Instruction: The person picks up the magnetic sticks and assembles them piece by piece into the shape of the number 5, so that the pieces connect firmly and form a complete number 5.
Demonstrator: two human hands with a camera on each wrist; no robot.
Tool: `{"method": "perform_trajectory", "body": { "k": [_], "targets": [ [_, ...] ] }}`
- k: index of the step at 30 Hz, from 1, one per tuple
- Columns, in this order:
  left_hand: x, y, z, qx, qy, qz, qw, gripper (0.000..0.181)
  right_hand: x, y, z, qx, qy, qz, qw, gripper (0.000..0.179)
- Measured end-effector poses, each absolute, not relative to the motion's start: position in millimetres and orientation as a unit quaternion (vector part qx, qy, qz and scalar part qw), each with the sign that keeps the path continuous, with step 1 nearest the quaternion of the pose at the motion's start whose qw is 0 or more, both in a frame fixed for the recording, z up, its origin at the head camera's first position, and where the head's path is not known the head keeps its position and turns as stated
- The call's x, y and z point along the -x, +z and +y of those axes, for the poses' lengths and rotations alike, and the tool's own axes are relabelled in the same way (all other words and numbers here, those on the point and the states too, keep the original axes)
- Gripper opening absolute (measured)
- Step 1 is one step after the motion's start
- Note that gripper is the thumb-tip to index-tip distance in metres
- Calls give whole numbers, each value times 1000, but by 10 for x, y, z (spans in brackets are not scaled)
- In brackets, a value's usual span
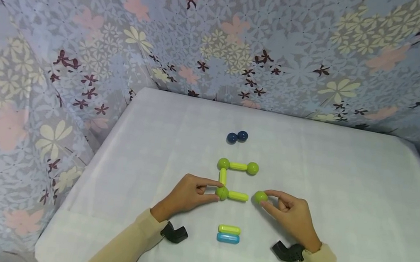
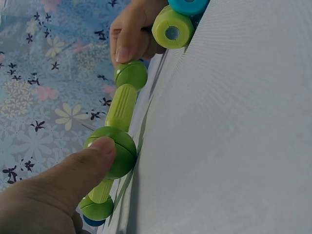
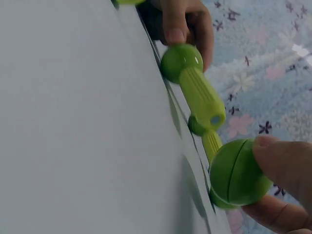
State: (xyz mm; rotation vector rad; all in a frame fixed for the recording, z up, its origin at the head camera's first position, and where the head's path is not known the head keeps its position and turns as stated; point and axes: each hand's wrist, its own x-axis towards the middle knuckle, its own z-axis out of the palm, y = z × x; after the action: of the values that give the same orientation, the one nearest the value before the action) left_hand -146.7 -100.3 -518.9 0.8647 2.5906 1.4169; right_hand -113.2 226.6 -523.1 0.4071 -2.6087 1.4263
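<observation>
Head view: left hand (image 1: pixel 186 193) pinches a corner ball (image 1: pixel 222 193), right hand (image 1: pixel 294 216) a loose ball (image 1: pixel 260 197) (near a green rod (image 1: pixel 238 196)).

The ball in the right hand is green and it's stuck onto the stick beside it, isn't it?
It isn't stuck on: the head view shows a gap between the ball and the near end of the stick. The ball is green and in the right hand, just as you say.

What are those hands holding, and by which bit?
The left hand pinches the nearer corner ball and the right hand pinches a loose green ball, each by its round sides.
</observation>
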Motion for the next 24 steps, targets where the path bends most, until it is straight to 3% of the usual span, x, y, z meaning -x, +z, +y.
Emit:
{"method": "perform_trajectory", "body": {
  "k": [9,24],
  "targets": [
    [1475,-5177,-1027,-274,459,844,37,33,1155,-5268,2119,-187,433,-876,97,28],
    [1475,-5206,-1008,-277,474,835,41,33,1153,-5288,2114,-187,400,-891,109,31]
  ]
}}
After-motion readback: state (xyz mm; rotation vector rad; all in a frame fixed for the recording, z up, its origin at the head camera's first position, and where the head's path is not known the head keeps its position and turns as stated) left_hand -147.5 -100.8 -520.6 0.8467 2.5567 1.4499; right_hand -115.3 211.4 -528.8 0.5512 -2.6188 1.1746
